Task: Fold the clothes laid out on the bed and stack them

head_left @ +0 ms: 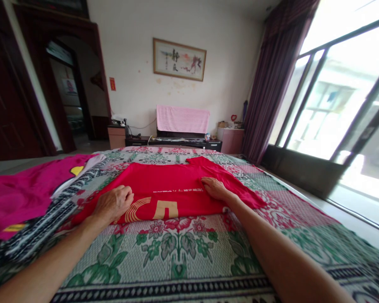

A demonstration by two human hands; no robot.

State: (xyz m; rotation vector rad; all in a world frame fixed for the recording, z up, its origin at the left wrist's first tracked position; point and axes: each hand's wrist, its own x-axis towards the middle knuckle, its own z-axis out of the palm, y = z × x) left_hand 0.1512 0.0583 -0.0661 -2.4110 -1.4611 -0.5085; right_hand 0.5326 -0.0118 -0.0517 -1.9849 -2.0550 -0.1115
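A red T-shirt [164, 176] lies spread sideways across the bed, its gold print and a line of small white lettering facing up. Its sleeves and shoulder end point to the right. My left hand [113, 203] rests on the left, hem end of the shirt with the fingers curled closed on the cloth; the fingertips are partly hidden. Toward the sleeve end, my right hand [214, 188] lies on the shirt with its fingers stretched out over the fabric.
A patterned bedspread [177, 261] covers the bed. Folded pink clothing [28, 189] is piled at the left. Beyond the bed stand a low cabinet [213, 145] and a pink cloth [183, 118] draped over a screen. A window [341, 101] is on the right.
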